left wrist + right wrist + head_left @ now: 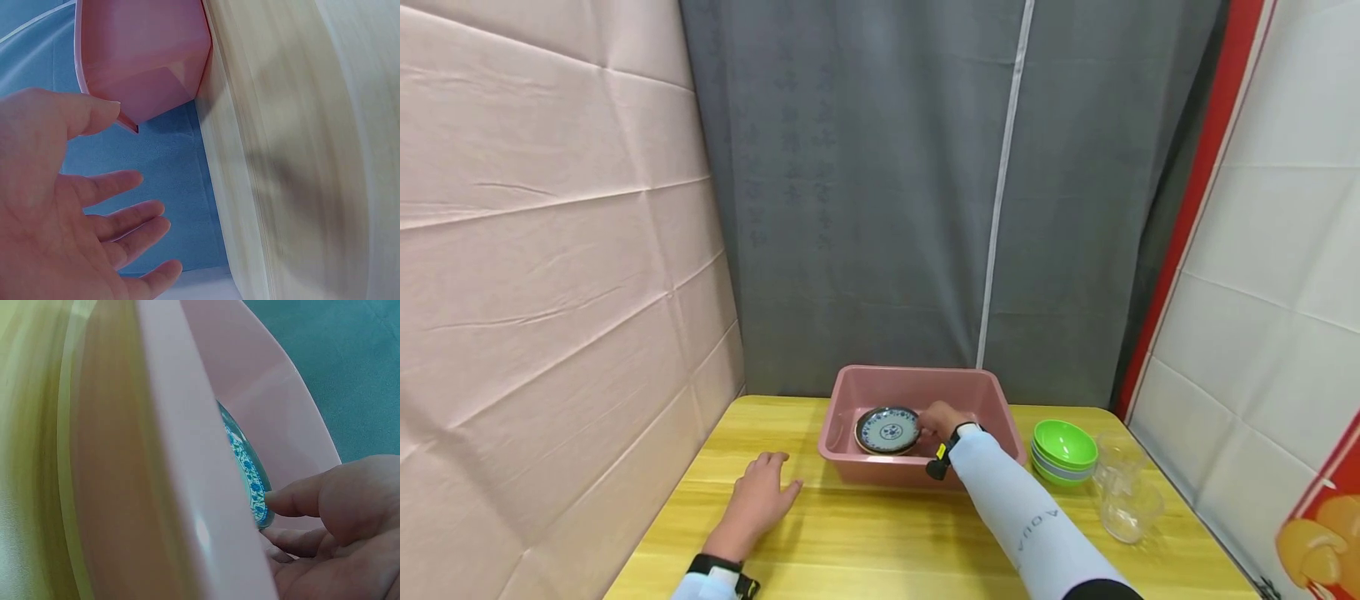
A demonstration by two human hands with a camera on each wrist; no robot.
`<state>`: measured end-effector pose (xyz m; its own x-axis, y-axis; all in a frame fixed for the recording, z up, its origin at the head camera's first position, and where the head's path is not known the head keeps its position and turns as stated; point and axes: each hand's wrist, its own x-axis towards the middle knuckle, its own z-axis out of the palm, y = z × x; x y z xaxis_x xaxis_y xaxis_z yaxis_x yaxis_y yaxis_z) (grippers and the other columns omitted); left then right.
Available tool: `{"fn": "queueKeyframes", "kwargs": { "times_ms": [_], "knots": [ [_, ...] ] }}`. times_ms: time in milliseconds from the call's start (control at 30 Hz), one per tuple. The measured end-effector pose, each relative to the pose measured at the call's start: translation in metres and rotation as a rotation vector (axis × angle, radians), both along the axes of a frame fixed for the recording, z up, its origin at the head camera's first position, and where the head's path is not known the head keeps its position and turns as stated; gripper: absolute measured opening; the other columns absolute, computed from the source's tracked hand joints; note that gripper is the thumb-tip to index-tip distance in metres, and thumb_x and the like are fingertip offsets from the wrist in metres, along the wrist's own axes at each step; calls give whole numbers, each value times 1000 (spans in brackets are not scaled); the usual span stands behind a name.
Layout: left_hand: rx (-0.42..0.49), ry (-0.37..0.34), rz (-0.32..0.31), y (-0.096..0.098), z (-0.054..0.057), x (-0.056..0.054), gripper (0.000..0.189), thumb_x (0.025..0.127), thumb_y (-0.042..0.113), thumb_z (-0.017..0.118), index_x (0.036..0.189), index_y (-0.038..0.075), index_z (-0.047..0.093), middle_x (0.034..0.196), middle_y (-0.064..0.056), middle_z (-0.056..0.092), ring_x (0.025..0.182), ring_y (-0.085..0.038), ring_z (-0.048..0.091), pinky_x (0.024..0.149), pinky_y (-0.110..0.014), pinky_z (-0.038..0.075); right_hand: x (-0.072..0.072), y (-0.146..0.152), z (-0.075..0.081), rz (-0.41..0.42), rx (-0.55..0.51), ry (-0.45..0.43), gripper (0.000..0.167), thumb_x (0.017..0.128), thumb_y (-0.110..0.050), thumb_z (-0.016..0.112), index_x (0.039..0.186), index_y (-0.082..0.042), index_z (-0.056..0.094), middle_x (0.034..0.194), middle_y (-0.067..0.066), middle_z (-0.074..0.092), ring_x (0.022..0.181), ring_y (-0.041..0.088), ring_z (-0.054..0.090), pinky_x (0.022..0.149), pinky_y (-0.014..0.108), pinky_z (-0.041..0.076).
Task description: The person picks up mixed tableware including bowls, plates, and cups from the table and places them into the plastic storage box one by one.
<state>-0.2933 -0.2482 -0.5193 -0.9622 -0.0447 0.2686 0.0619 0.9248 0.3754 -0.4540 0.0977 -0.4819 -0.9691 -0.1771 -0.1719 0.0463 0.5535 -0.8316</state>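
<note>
Inside a pink plastic basin point(917, 473) lies a round plate point(889, 431) with a blue floral pattern and a dark rim. My right hand point(942, 419) reaches over the basin's near wall and pinches the plate's right edge. In the right wrist view the thumb rests on the patterned rim point(255, 487) and the other fingers go beneath it; the basin wall hides much of the plate. To the left of the basin, my left hand point(760, 497) hovers over the table, fingers relaxed and holding nothing. The left wrist view shows that palm point(37, 206) beside the basin's corner.
Right of the basin stands a stack of bowls point(1064, 446), green and grey. Beside them are clear glasses point(1126, 508), near the right edge of the yellow wooden table point(850, 550). A grey curtain point(865, 208) hangs behind, with pale cloth walls on both sides.
</note>
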Motion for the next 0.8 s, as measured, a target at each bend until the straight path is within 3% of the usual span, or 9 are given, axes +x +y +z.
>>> {"fn": "queueKeyframes", "kwargs": {
  "times_ms": [200,367,467,567,633,800],
  "knots": [
    [12,-31,-4,3,-4,-3,58,102,31,79,144,-6,62,144,-31,60,135,-52,56,104,-76,48,6,1,-2,-7,-35,-24,35,95,-19,76,120,6,80,119,24,76,101,44,73,93,52,63],
    [9,-26,-3,4,-6,-6,59,102,32,79,144,-6,62,145,-32,59,136,-52,56,104,-76,48,10,-3,3,-5,-42,-30,35,99,-17,72,122,9,77,113,23,75,95,43,76,93,52,64],
    [10,-23,-8,5,-6,-8,59,102,32,78,145,-6,62,145,-31,60,136,-52,56,104,-76,48,11,-4,4,-7,37,17,26,103,-14,70,110,9,78,86,13,67,73,31,69,74,40,63],
    [7,-24,-17,5,-7,-9,58,101,31,78,144,-6,63,144,-31,60,135,-53,57,103,-76,48,14,-4,6,3,180,120,23,104,-14,69,96,6,77,72,5,52,61,20,54,59,30,46],
    [5,-26,-20,5,-7,-8,58,101,31,78,143,-6,63,143,-31,61,134,-52,57,103,-76,49,20,-1,9,2,240,192,21,105,-17,71,99,3,76,78,4,57,66,17,55,61,29,46],
    [13,-28,-7,3,-7,-5,58,101,33,79,143,-6,64,144,-31,60,135,-53,57,102,-77,48,45,15,22,-23,144,292,29,105,-20,75,125,1,75,114,11,73,98,25,66,90,42,61]
  ]
}}
